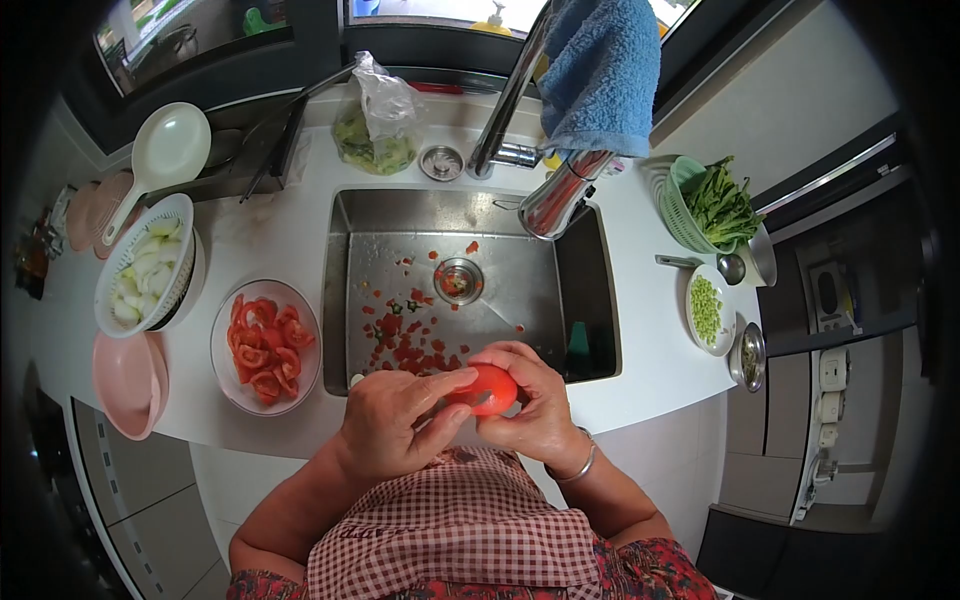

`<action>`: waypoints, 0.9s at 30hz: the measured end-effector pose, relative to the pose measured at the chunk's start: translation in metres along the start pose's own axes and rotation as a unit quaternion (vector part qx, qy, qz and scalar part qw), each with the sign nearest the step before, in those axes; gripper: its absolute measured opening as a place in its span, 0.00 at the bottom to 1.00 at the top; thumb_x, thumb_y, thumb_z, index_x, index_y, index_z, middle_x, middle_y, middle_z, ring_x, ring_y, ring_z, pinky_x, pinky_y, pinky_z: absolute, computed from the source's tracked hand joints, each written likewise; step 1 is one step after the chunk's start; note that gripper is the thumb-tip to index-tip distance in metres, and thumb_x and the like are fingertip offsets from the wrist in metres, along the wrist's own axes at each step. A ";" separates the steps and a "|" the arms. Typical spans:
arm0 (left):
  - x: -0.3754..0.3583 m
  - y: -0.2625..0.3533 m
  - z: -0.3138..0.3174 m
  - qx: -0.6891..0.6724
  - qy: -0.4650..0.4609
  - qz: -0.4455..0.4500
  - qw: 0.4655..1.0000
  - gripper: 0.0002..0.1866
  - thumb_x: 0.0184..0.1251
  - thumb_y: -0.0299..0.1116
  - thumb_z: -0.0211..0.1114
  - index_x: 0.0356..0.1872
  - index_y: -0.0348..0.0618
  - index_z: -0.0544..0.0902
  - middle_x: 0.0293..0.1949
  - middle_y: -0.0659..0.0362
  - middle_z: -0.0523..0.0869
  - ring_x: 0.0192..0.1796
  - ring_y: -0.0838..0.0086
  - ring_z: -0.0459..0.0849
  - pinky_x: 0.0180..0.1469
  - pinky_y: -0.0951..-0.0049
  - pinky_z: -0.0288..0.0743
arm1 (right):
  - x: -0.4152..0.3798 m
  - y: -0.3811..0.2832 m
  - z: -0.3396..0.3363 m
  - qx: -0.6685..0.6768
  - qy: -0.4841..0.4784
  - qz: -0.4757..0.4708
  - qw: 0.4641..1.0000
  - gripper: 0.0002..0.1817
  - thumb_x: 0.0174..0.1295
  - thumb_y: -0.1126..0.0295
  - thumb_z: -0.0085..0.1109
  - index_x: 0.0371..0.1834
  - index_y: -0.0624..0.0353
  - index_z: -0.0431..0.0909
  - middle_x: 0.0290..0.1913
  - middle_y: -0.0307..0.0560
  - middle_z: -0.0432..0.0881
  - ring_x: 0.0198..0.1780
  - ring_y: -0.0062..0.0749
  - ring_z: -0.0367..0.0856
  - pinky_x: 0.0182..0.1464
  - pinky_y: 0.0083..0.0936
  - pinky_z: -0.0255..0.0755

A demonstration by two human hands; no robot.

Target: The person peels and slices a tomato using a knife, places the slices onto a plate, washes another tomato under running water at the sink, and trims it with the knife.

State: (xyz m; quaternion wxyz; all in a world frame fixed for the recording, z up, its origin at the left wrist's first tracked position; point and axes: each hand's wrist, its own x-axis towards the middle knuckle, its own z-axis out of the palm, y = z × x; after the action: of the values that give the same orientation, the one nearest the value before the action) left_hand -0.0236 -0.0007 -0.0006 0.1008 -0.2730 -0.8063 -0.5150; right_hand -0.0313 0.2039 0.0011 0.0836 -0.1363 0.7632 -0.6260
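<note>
Close over the front edge of the sink, a whole red tomato sits in my right hand, whose fingers and thumb wrap round its far side. My left hand is closed, with finger and thumb pinched right at the tomato's near side. A small greyish tip shows by those fingertips against the red skin; I cannot tell what it belongs to. Scraps of red peel and a few green stem bits lie on the sink floor, up to the drain. To the left stands a clear bowl of cut tomatoes.
Left of the sink are a white colander of sliced onion, a pink basin and a pale pan. A blue towel hangs over the faucet. On the right are a green basket of leafy greens and a plate of chopped green pieces.
</note>
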 end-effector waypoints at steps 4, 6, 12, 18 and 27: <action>0.004 0.003 0.000 0.037 0.002 -0.006 0.999 0.17 0.59 0.29 0.71 0.51 0.43 0.84 0.27 0.55 0.87 0.24 0.65 0.85 0.27 0.70 0.76 | 0.000 0.001 0.001 -0.018 0.009 -0.002 1.000 0.30 0.37 0.77 0.65 0.52 0.64 0.80 0.50 0.49 0.80 0.55 0.36 0.78 0.58 0.27 0.72; 0.004 0.000 0.002 0.042 0.004 -0.004 0.999 0.16 0.59 0.28 0.71 0.49 0.43 0.84 0.28 0.55 0.88 0.25 0.65 0.85 0.28 0.70 0.76 | -0.002 0.002 0.002 -0.025 0.010 -0.002 1.000 0.30 0.37 0.77 0.65 0.52 0.64 0.80 0.51 0.49 0.79 0.55 0.36 0.78 0.58 0.27 0.72; -0.002 -0.012 0.007 -0.045 0.034 -0.005 0.998 0.16 0.62 0.24 0.67 0.52 0.39 0.84 0.34 0.52 0.90 0.28 0.67 0.87 0.32 0.72 0.79 | -0.002 0.001 0.002 0.013 0.002 0.019 1.000 0.31 0.38 0.78 0.65 0.53 0.64 0.79 0.52 0.48 0.79 0.56 0.35 0.78 0.59 0.27 0.72; -0.005 -0.003 -0.003 -0.093 0.023 -0.005 0.995 0.20 0.64 0.25 0.65 0.58 0.35 0.82 0.33 0.49 0.89 0.28 0.66 0.87 0.33 0.70 0.79 | 0.002 0.009 -0.007 -0.016 -0.029 -0.043 0.999 0.31 0.40 0.78 0.65 0.55 0.65 0.79 0.54 0.52 0.78 0.53 0.35 0.82 0.51 0.24 0.79; -0.004 0.003 -0.008 -0.049 -0.012 -0.007 0.999 0.20 0.62 0.28 0.67 0.56 0.37 0.83 0.32 0.50 0.89 0.27 0.64 0.87 0.31 0.69 0.78 | 0.000 -0.004 -0.003 -0.038 -0.024 -0.037 0.998 0.31 0.36 0.79 0.64 0.52 0.63 0.80 0.49 0.46 0.84 0.55 0.39 0.78 0.59 0.30 0.72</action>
State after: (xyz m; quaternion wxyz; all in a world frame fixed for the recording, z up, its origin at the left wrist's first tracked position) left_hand -0.0195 -0.0080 0.0040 0.0742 -0.2779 -0.7829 -0.5517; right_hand -0.0315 0.2058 0.0053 0.0735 -0.1822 0.7785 -0.5961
